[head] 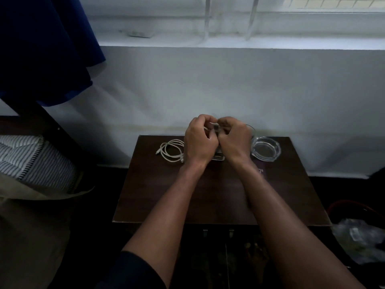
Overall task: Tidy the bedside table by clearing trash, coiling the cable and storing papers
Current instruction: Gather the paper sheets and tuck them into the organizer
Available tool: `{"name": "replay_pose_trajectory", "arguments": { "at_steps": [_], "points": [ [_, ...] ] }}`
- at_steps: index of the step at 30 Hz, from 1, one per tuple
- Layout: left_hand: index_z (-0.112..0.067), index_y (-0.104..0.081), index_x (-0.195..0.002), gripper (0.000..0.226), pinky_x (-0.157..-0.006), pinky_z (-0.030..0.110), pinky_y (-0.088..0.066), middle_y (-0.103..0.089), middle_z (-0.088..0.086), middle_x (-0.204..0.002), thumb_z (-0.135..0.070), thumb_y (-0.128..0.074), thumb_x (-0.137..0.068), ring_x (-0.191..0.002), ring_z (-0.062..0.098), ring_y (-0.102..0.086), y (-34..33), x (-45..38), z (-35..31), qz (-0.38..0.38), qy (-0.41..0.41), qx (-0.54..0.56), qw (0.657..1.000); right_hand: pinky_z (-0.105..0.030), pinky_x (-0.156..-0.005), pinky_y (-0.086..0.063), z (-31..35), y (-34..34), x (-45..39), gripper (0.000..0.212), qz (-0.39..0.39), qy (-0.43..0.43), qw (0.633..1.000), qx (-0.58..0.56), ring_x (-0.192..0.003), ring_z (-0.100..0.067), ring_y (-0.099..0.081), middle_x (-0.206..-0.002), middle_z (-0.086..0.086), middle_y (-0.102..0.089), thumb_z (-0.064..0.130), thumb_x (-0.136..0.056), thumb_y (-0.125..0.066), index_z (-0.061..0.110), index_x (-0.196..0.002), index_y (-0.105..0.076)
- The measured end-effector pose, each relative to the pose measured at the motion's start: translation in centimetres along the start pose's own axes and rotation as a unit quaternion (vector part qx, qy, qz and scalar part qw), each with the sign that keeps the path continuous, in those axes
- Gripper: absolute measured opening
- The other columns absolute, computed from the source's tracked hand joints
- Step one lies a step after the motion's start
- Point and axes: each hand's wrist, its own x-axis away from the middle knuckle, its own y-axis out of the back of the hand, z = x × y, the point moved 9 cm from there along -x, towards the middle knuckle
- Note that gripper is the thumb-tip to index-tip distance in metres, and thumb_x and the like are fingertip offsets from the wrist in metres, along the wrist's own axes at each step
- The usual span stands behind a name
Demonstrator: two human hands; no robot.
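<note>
We see a white cable [171,150] on our dark brown table [208,197], a clear glass ashtray [266,149], a blue curtain [45,49], and a striped pillow [35,159].

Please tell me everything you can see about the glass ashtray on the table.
The ashtray is clear, thick glass with a faceted, many-sided rim and a round hollow that looks empty. It sits flat and upright on the dark wooden table, near the far right corner by the wall. Nothing visibly touches it; the right hand is just left of it.
</note>
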Motion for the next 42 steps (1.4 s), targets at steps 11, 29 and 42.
{"name": "replay_pose_trajectory", "arguments": {
  "at_steps": [11,29,42],
  "points": [
    [-0.027,-0.039,-0.156,0.088,-0.112,0.050,-0.025,-0.061,-0.003,-0.147,-0.015,-0.079,-0.079,-0.145,0.023,-0.044,-9.1,1.1,-0.4,0.164,0.030,-0.145,0.975,-0.040,-0.118,-0.042,-9.0,3.8,-1.8,0.103,0.097,-0.078,0.989,0.075,-0.149,-0.033,-0.041,-0.160,-0.016,-0.044,0.004,-0.076,-0.083,0.013,-0.164,-0.031],
    [-0.016,-0.066,-0.138,0.058,-0.102,0.038,-0.057,-0.068,0.000,-0.138,0.008,-0.051,-0.087,-0.123,0.015,-0.063,-13.3,0.2,-4.2,0.104,0.052,0.055,0.992,-0.031,-0.079,-0.062,-10.9,12.0,-4.7,0.069,-0.073,-0.090,0.990,-0.075,-0.091,-0.016,-0.075,-0.102,0.001,-0.075,0.028,-0.056,-0.095,0.020,-0.119,-0.067],
    [-0.015,-0.041,-0.161,0.067,-0.120,0.044,-0.042,-0.049,0.011,-0.161,0.006,-0.056,-0.099,-0.147,0.026,-0.050,-19.4,1.6,-0.8,0.218,0.115,0.010,0.969,-0.039,-0.088,-0.062,-15.0,12.0,-4.4,0.071,-0.074,-0.153,0.984,-0.045,-0.099,-0.025,-0.076,-0.109,-0.005,-0.076,0.016,-0.059,-0.096,0.015,-0.124,-0.066]
  ]
}}
